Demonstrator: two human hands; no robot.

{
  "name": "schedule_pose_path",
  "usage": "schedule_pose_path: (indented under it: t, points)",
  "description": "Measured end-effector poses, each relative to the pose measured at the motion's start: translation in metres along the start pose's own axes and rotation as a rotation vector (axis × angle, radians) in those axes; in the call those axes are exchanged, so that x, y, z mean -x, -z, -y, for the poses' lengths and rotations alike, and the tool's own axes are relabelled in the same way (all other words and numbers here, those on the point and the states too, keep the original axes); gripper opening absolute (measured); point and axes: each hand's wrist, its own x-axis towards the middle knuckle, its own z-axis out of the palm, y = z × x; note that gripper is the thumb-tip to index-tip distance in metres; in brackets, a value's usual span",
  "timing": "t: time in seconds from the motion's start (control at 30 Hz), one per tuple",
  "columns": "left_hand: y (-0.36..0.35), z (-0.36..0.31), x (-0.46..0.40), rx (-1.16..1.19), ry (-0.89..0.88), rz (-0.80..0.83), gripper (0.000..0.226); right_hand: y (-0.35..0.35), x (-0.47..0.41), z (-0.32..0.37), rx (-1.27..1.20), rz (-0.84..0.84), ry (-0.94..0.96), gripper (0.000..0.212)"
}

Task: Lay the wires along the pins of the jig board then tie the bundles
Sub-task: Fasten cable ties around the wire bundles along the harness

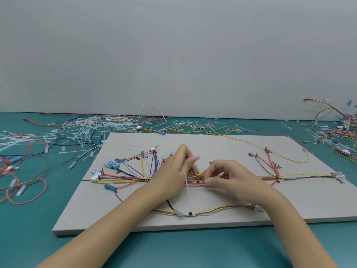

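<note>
While the fingers [190, 159] of the left hand [173, 171] curled in and pinched a white cable tie [187, 182], the tie ran down and toward the person across the palm. The right hand [226, 177] sat just to the right of it, its fingers narrowed to a pinch on the wire bundle [197, 179] at the middle of the jig board [212, 146]. That bundle, red, yellow, white and dark strands together, ran left to right across the board's middle.

Left of the hands on the board, the wires fanned out to blue connectors [112, 164] and a white plug [94, 177]. Right of the hands, the bundle carried on toward the board's right edge, with red and dark branches [270, 163] rising to pins [256, 154]. A yellow and brown strand [218, 208] lay along the board's near side, below the wrists.

The board lay on a teal surface [29, 219]. Beyond the board's far left corner was a heap of loose white ties [83, 128] mixed with spare wires, red loops [23, 190] lay to the board's left, and another tangle of wires [336, 130] sat past its far right corner. A grey wall [173, 55] stood behind.
</note>
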Motion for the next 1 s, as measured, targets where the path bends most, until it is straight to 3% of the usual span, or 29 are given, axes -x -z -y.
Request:
schedule_pose_path:
  t: [0.13,0.27,0.47,0.7,0.87,1.0]
  points:
    - [0.0,0.001,-0.001,0.058,0.022,-0.033,0.015,0.0,0.002,0.002,0.038,0.02,-0.011,0.02]
    - [-0.001,-0.001,-0.001,0.073,0.024,-0.046,0.015,-0.001,0.0,0.0,-0.028,-0.01,-0.006,0.009]
    - [-0.001,-0.006,-0.001,0.162,-0.014,-0.139,0.015,-0.01,-0.013,-0.006,0.043,-0.262,0.017,0.011]
    - [-0.001,-0.007,-0.004,0.263,-0.011,-0.197,0.013,-0.022,-0.025,-0.004,0.02,-0.164,0.033,0.007]
    - [0.004,-0.007,-0.004,0.247,0.026,-0.133,0.014,-0.014,-0.028,-0.005,0.013,-0.201,0.029,0.013]
    - [0.018,-0.006,-0.004,0.068,0.102,0.046,0.042,-0.009,-0.034,0.0,0.004,-0.203,0.064,0.011]
